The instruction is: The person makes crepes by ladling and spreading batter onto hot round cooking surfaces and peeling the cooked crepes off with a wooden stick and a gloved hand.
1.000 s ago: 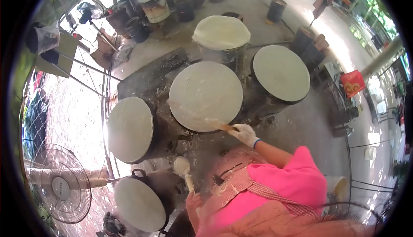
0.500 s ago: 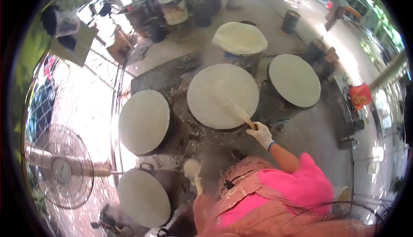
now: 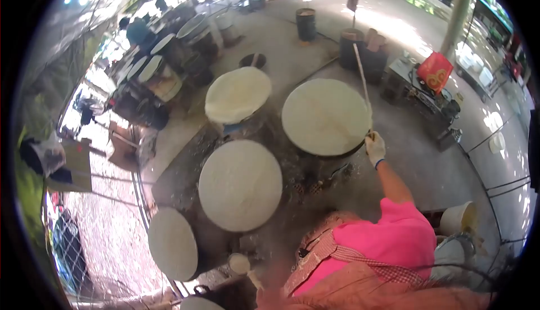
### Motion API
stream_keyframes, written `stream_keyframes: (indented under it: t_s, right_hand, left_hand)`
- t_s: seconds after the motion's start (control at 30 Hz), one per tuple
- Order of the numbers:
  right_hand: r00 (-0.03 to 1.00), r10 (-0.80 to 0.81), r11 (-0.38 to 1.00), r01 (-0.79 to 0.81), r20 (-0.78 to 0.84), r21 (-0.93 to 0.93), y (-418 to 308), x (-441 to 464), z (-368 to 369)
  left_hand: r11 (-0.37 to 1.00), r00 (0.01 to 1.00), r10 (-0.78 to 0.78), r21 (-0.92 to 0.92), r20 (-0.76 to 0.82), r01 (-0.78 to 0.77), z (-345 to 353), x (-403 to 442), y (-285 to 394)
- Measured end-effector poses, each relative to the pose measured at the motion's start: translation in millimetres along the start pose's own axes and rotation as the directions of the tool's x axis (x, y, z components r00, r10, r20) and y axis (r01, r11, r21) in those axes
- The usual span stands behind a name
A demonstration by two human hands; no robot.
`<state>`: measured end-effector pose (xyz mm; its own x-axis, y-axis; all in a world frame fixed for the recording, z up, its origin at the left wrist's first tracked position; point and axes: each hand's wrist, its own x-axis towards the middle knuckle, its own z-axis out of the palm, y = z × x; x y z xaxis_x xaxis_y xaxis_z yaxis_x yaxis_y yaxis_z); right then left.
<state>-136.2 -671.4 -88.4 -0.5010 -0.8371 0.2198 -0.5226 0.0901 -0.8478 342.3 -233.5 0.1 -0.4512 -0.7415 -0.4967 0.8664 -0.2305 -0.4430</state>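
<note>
My right hand [image 3: 375, 148], in a white glove, is closed round the lower end of a long thin stick [image 3: 361, 77] that stands up over the edge of the right round white surface [image 3: 326, 116]. Left of that lies the middle round white surface [image 3: 240, 185], which nothing touches. At the bottom, a ladle [image 3: 239, 264] with pale contents has its handle running down toward my left hand, which is hidden in blur at the bottom edge. Another round white surface [image 3: 173, 243] is at the lower left.
A pot heaped with a pale covering [image 3: 238, 94] stands behind the middle surface. Dark drums [image 3: 306, 24] are farther back. A low table with a red bag [image 3: 435, 72] is at the right, and a white bucket [image 3: 457, 218] at the lower right.
The view has turned right. My right hand has gone from the middle surface to the right one, and the stick now points upward. The ladle remains low beside me.
</note>
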Motion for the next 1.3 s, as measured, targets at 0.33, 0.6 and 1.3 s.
stream_keyframes:
  t_s: [0.33, 0.6, 1.3]
  right_hand:
    - [0.968, 0.075, 0.997, -0.076, 0.238, -0.006, 112.8, 211.6, 41.8]
    - [0.977, -0.065, 0.997, 0.055, 0.204, 0.053, 90.4, 126.1, 19.9]
    - [0.148, -0.231, 0.967, -0.072, 0.962, 0.244, -281.8, -285.3, 153.7]
  left_hand:
    - [0.972, 0.980, 0.185, -0.157, 0.071, -0.172, 112.9, 93.8, -97.0]
    - [0.940, 0.940, 0.305, -0.210, 0.155, -0.271, 112.9, 100.9, -111.1]
    - [0.765, 0.745, 0.631, 0.010, -0.215, -0.644, -72.8, -69.2, -76.1]
